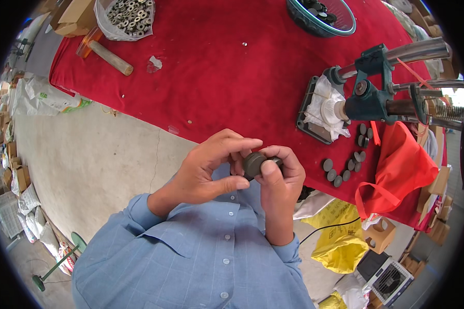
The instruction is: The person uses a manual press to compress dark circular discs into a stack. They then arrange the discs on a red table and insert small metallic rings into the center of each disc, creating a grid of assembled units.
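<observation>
A dark disc is resting in the fingers at the worktop edge

The right hand is pinching the dark disc between thumb and curled fingers, at the near edge of the red-clothed worktop. The disc is sitting just left of the right thumb, the nearer hand's, while the left hand is holding its index finger and thumb apart around the other side; whether its curled fingers are pressing the disc, one cannot tell. Being round, the disc is showing no long axis, only a matte, grey-black face above a thick rim. Toward the worktop's near right corner, loose dark discs are lying left of a red bag; a column-guided bench press is standing beyond them. By the far edge, a plastic basket is holding dark pieces. Toward the far left corner, metal rings are filling a clear plastic bag beside a wooden-handled tool.
</observation>
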`<state>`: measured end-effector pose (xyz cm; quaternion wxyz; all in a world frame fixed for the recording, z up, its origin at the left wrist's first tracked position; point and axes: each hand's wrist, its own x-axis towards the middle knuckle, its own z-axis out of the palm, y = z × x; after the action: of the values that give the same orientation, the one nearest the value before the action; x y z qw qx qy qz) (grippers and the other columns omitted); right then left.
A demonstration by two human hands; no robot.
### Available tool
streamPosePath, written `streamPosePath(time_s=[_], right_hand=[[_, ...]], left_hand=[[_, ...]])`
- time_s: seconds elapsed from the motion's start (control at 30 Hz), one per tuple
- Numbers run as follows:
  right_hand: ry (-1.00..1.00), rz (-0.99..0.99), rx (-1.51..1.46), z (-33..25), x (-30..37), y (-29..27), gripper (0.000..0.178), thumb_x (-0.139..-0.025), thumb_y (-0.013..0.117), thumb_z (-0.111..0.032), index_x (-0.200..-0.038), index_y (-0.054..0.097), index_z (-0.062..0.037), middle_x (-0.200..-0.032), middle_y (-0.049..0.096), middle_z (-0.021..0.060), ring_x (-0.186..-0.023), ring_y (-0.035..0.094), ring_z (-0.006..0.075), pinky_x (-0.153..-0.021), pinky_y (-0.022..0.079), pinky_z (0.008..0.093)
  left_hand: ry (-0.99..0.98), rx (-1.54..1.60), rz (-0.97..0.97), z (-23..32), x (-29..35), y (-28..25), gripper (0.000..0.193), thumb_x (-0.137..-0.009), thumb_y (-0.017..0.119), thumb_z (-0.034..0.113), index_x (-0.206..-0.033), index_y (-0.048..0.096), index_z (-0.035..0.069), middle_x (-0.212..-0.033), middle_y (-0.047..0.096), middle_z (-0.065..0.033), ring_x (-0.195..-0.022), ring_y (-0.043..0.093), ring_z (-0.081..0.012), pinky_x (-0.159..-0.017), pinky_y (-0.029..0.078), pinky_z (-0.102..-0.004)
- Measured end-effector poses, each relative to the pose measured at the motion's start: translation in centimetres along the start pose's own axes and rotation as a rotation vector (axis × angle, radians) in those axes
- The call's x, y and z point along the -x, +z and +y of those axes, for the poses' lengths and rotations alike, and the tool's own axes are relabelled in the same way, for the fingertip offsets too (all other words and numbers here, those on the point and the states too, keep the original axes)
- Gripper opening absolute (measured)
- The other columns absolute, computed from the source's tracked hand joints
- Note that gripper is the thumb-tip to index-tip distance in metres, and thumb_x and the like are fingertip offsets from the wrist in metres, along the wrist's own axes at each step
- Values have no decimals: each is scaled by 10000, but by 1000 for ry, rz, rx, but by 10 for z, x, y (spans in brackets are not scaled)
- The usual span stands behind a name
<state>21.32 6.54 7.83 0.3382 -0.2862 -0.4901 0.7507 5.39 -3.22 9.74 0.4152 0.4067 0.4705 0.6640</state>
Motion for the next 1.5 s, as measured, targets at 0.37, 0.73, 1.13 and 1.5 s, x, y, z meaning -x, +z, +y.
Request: streamPosePath(time_s=[0.37,0.73,1.13,1.5], right_hand=[[393,-58,-635,15,4,4,220,-1035,694,-196,-1181,651,-38,-960,667,66,-778,597,93,-569,441,230],[451,61,-582,-2,1,14,321,-1081,611,-291,-1278,613,-38,-1086,682,91,-895,666,145,-654,544,248],[-28,268,-241,-14,47,-102,120,-920,694,-20,-1033,654,-17,-920,664,58,-788,599,103,-611,444,243],[-204,1029,540,21,100,-221,72,-970,697,-59,-1006,685,2,-895,650,19,-827,579,103,-776,477,256]], left_hand=[[86,-226,-61,-6,0,-5,519,-849,818,-49,-1339,648,-42,-1186,612,-111,-906,621,-123,-753,531,-276],[-3,-275,40,-14,4,-6,437,-833,812,-34,-1248,675,-26,-1210,604,-115,-919,604,-126,-778,518,-283],[10,-467,-293,-37,-26,61,425,-865,826,100,-1254,681,7,-1247,633,-136,-983,641,-195,-838,536,-325],[298,-885,-460,-127,-56,172,935,-855,854,251,-1589,339,-13,-1665,246,-278,-1503,309,-482,-1227,321,-557]])
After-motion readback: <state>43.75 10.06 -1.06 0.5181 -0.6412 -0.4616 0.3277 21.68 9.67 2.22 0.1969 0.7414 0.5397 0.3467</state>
